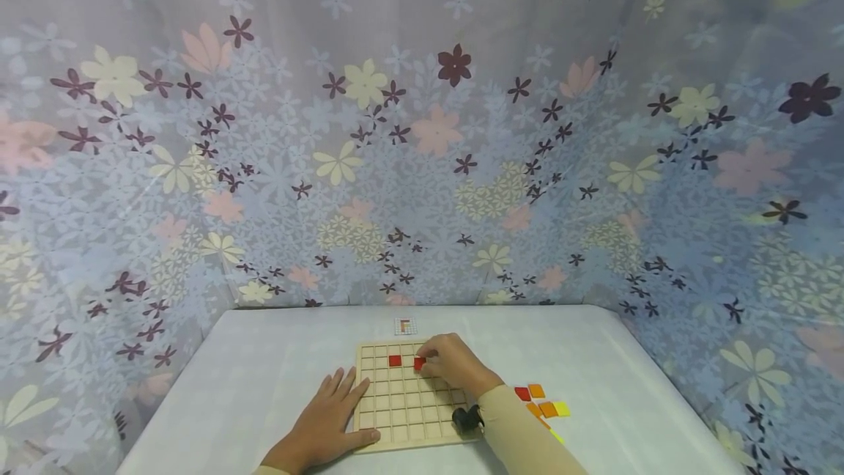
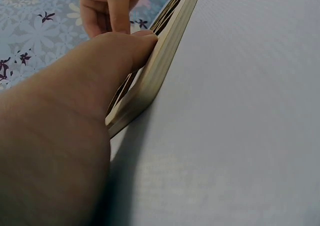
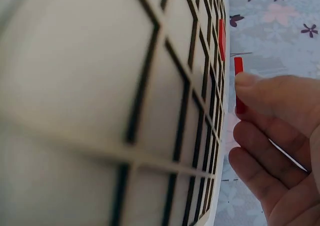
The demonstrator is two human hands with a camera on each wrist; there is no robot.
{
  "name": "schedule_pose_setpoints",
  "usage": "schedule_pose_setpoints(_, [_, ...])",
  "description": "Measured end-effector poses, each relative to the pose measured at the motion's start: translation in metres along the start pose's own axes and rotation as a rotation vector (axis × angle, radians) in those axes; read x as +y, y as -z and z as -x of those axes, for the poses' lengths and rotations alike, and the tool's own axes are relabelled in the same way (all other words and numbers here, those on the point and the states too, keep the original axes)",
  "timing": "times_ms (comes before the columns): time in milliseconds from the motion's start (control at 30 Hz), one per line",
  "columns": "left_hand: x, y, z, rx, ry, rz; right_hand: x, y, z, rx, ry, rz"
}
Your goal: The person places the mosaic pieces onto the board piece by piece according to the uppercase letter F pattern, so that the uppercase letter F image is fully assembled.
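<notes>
A wooden grid board [image 1: 401,405] with square cells lies on the table. My left hand [image 1: 330,416] rests along its left side with fingers spread, the thumb [image 2: 142,48] lying on the frame at the near left corner. Over the far part of the board, my right hand [image 1: 455,363] pinches a red square tile [image 3: 239,86] between thumb and fingers. In the right wrist view this tile stands on edge, a little off the grid. Another red tile [image 1: 395,361] sits in a cell near the far side, left of the held one.
Loose red, orange [image 1: 548,410] and yellow tiles [image 1: 561,409] lie to the right of the board, beside my right sleeve [image 1: 521,427]. A small printed card [image 1: 405,326] with a coloured grid pattern lies beyond the board. A flowered curtain [image 1: 409,167] hangs behind the white table [image 1: 277,343].
</notes>
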State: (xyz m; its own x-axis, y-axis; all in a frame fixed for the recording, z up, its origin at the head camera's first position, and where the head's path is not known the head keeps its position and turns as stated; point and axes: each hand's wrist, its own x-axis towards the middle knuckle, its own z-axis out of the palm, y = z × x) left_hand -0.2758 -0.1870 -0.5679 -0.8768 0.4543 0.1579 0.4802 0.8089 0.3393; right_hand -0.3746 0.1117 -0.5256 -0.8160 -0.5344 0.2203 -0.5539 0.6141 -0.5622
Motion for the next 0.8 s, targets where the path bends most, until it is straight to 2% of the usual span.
schedule_pose_setpoints(300, [0.001,0.000,0.000,0.001,-0.005,-0.005,-0.003,-0.010,-0.019,0.014,0.020,-0.024])
schedule_pose_setpoints(400, [0.001,0.001,0.000,-0.002,-0.004,0.004,-0.003,-0.016,-0.023,0.018,0.002,-0.026])
schedule_pose_setpoints(567, [-0.002,-0.001,0.000,0.008,-0.011,-0.006,-0.002,-0.020,-0.025,0.023,-0.046,-0.049])
schedule_pose_setpoints(800, [-0.005,-0.007,-0.001,0.035,-0.012,-0.007,-0.002,-0.019,-0.024,0.023,-0.050,-0.062])
